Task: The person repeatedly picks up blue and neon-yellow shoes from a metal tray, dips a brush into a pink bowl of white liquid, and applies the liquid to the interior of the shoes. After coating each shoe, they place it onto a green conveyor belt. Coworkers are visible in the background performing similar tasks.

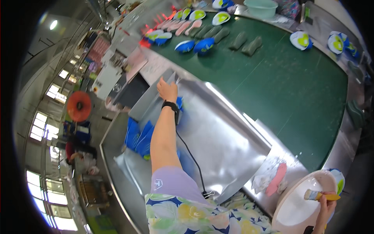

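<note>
My left hand (pixel 167 90) reaches out at the far left corner of a shiny metal tray (pixel 218 136), by its grey raised edge. Its fingers look partly stretched, and I see nothing held in them. A black band (pixel 170 105) is on that wrist. At the lower right, my right hand (pixel 326 206) is closed round the yellow handle of a paintbrush (pixel 311 195). The pale bristles are over a white basin (pixel 290 206). Blue shoe uppers (pixel 138 136) lie left of my left forearm; another blue piece shows partly behind the wrist.
A green conveyor belt (pixel 288 97) curves beyond the tray. On it sit blue, white and yellow-green shoe uppers (pixel 204 46), dark green shoe lasts (pixel 252 46) and pink insoles (pixel 193 27). A black cable (pixel 193 156) crosses the tray. A pink insole (pixel 276 179) lies near the basin.
</note>
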Demonstrator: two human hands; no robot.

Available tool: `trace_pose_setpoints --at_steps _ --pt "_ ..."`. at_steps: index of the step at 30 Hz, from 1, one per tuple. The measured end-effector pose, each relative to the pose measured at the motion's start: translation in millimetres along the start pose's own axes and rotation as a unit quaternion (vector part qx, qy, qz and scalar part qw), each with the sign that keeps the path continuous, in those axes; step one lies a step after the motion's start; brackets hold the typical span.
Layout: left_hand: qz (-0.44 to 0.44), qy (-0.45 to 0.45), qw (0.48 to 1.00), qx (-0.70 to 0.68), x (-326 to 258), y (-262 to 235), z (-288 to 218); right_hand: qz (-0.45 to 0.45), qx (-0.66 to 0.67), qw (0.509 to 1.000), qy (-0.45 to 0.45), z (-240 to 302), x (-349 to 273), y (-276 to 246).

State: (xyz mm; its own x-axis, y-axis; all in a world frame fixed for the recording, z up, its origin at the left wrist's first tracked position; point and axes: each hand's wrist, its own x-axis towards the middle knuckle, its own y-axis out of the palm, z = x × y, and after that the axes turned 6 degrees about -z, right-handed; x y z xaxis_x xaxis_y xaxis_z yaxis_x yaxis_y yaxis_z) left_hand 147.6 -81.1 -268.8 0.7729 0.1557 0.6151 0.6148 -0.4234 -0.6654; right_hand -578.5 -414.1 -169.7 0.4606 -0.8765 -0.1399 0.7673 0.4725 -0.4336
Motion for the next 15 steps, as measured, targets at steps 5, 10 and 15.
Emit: trace_pose_setpoints --at_steps 5,10,15 --pt "0.329 0.169 0.927 0.058 -104.4 -79.7 131.3 0.011 0.039 0.999 0.003 -7.6 -7.5 7.3" --pt "0.343 0.109 0.931 -0.057 -128.3 -103.2 90.1 0.029 0.059 0.998 -0.015 12.5 -22.0 13.0" --pt "0.275 0.064 0.957 0.068 -121.9 -98.9 91.2 0.021 0.039 0.999 -0.026 12.0 -44.9 -8.5"
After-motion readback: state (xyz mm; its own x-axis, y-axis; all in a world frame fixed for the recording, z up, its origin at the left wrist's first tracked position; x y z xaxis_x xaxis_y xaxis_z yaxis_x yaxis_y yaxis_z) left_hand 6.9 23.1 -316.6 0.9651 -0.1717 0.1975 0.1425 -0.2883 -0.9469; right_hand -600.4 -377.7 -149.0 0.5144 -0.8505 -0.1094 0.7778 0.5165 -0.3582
